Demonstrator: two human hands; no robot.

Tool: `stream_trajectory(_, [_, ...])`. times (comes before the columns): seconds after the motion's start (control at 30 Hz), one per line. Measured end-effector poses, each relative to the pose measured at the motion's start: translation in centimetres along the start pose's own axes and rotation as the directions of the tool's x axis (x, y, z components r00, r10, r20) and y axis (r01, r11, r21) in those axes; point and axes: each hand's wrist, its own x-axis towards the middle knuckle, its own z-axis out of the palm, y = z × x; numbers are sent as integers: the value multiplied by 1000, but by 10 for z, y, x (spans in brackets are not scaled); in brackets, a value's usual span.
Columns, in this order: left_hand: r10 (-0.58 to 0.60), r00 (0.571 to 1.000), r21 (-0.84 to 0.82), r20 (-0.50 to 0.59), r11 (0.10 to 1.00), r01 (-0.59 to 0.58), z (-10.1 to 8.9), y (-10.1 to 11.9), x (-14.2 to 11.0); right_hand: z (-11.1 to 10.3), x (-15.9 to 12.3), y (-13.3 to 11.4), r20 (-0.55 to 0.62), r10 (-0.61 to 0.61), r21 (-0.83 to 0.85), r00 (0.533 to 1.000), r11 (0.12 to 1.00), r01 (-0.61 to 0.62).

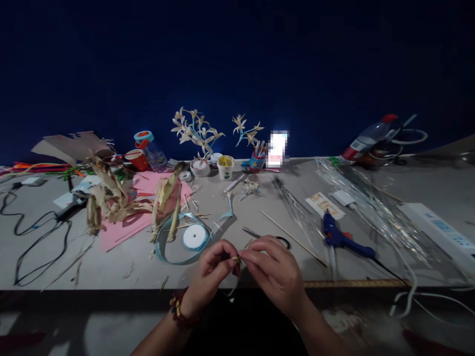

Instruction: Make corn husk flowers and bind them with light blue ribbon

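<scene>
My left hand [214,269] is closed in a pinch on a small pale-green piece of corn husk [236,258] at the table's front edge. A thin strip hangs from it below the fingers. My right hand [277,271] pinches the same piece from the other side, fingertips nearly touching the left ones. Just beyond the hands lie black-handled scissors [252,232], partly hidden by my right hand. To the left is a spool of light-blue ribbon [194,237], with a loop of ribbon unwound around it.
Corn husks [115,198] lie on pink paper [126,231] at left, near black cables. Husk flowers [198,131] stand at the back beside cups [225,168]. At right are a blue glue gun [343,240], wires [297,207], a wooden stick [293,237] and a bottle [369,138].
</scene>
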Motion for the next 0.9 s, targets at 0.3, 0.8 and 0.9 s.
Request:
stream_trajectory(0.3, [315,949,532,-7,805,-263,5,9,-3,9,0,-7,-37,63,128,997,990,-58])
stream_trajectory(0.8, [370,926,638,-71,731,-243,13,6,-3,14,-1,-7,-91,54,-32,994,998,-57])
stream_trajectory(0.9, [342,934,598,-107,773,-215,14,1,-3,14,-2,-5,-90,66,-29,994,997,-69])
